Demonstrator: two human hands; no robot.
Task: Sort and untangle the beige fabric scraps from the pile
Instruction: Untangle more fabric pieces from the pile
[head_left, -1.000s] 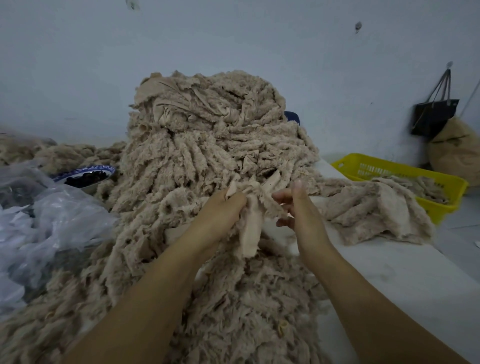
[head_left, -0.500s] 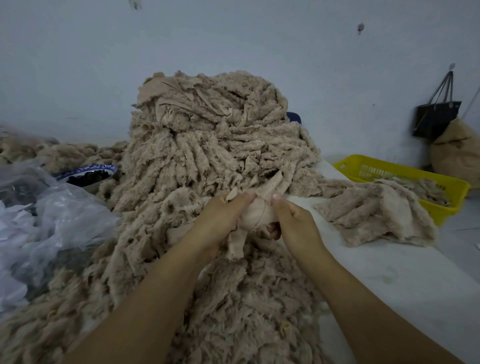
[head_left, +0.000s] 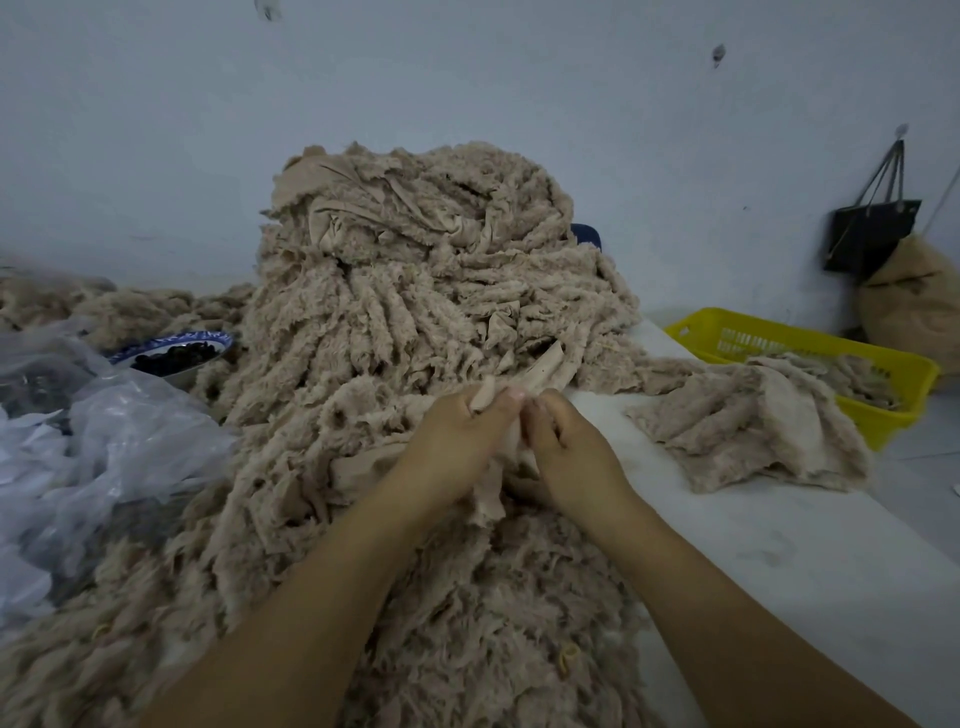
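Along the table's left edge lies crumpled clear plastic sheeting (head_left: 109, 441), and just behind it a blue-rimmed bowl (head_left: 176, 353) with dark contents sits against the pile of beige fabric scraps (head_left: 415, 291). That pile rises high at the middle of the table and spills down to the near edge. In front of it the left hand (head_left: 462, 436) has its fingers curled round a smooth beige strip (head_left: 548, 370), thumb pressed on it. The right hand (head_left: 571, 452), touching the left, pinches the same strip with bent fingers. The strip's upper end sticks out above both hands and its lower end hangs between the wrists. Toward the right edge, on bare white table (head_left: 779, 561), lies a small separate heap of scraps (head_left: 753, 421), touching a yellow basket (head_left: 878, 421) that holds more scraps
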